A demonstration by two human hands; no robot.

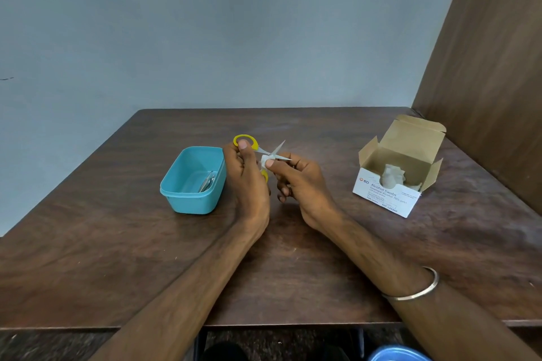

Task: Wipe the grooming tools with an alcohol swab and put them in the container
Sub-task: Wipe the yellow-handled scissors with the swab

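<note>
My left hand (247, 182) holds small scissors (278, 152) by their yellow handles, thumb through the upper ring, blades spread apart and pointing right. My right hand (299, 182) pinches a white alcohol swab (265, 162) against the lower blade near the pivot. Both hands hover above the table's middle. To the left stands a teal plastic container (187, 196) with a metal nail clipper (208, 182) lying inside it.
An open white cardboard box of alcohol swabs (390, 195) sits on the right of the brown wooden table (117, 243), crumpled swabs inside. A wooden panel (492, 67) rises behind it. A blue round object (396, 354) shows below the table's near edge.
</note>
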